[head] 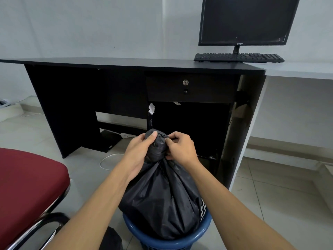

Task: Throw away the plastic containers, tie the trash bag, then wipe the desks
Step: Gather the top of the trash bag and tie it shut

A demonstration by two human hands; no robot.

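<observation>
A black trash bag [162, 199] stands in a blue plastic bin [201, 233] on the floor in front of me. Its top is gathered into a twisted bunch [156, 150]. My left hand [139, 150] grips the bunch from the left, thumb over the top. My right hand [181, 147] pinches it from the right. What lies inside the bag is hidden. A black desk [126, 63] stands behind, and a white desk [297, 70] adjoins it at the right.
A red padded chair [27, 186] with a chrome frame stands at the left. A monitor [246, 20] and keyboard [237, 57] sit on the desks at the right. A locked drawer [191, 87] hangs under the black desk. A white cable [108, 159] lies on the tiled floor.
</observation>
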